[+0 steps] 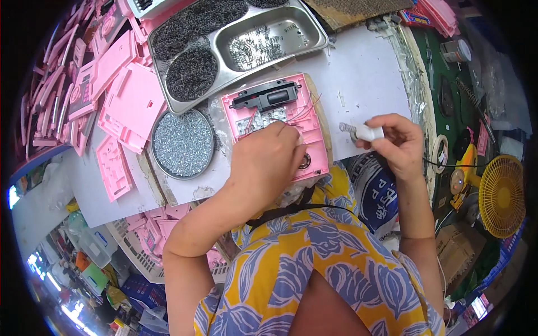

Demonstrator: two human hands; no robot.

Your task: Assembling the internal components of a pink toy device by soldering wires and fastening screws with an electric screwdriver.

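Observation:
A pink plastic casing point(315, 134) lies in front of me at the table's near edge. Fixed along its far side is a black mechanism point(273, 96), with thin red wires running beside it. My left hand point(268, 155) rests over the casing's middle, its fingers curled down near a metal plate point(245, 124); whatever they pinch is hidden. To the right, my right hand point(399, 143) grips a small white cylinder point(370, 133) between thumb and fingers, above the white table surface. From the cylinder's left end a coiled metal spring point(347, 128) sticks out.
A steel tray point(235, 64) of many springs sits beyond the casing. Left of it is a round dish point(182, 144) of small screws, beside heaped pink parts point(130, 103). A yellow fan point(501, 189) stands at right, and a basket point(136, 255) of pink pieces is below left.

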